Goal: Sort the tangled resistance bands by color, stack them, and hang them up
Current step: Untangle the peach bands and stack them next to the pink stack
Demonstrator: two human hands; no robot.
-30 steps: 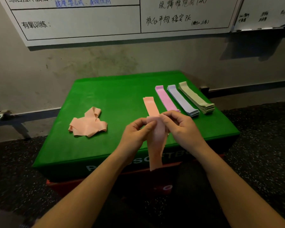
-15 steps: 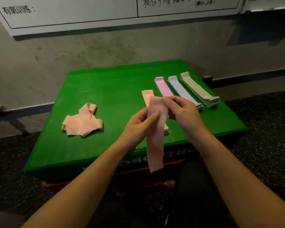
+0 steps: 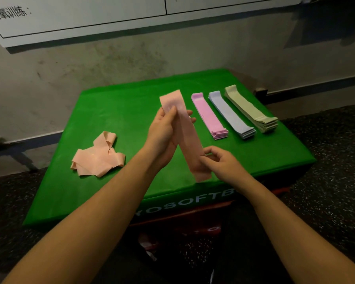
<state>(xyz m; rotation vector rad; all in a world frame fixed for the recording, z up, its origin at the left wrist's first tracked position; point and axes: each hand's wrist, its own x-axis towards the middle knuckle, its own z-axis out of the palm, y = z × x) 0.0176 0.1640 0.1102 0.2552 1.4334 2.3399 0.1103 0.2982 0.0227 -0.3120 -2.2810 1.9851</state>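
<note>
I hold one peach resistance band [image 3: 188, 138] stretched flat above the green box [image 3: 131, 107]. My left hand [image 3: 164, 132] grips its upper end, thumb on the front. My right hand [image 3: 219, 160] pinches its lower part at the right edge. A tangled heap of peach bands [image 3: 96, 158] lies on the box at the left. To the right lie three flat stacks: pink bands [image 3: 208, 116], lilac-blue bands [image 3: 231, 115] and pale green bands [image 3: 251, 110]. The peach stack seen earlier is hidden behind the held band.
The green box has a drop on every side, with a red block [image 3: 195, 220] under its front. Dark speckled floor [image 3: 336, 171] surrounds it. A grey wall with a whiteboard [image 3: 80, 15] stands right behind.
My left hand has lifted the band's top end up and away from me. My right hand has slid down from the top to the band's lower part. The camera has tilted downward.
</note>
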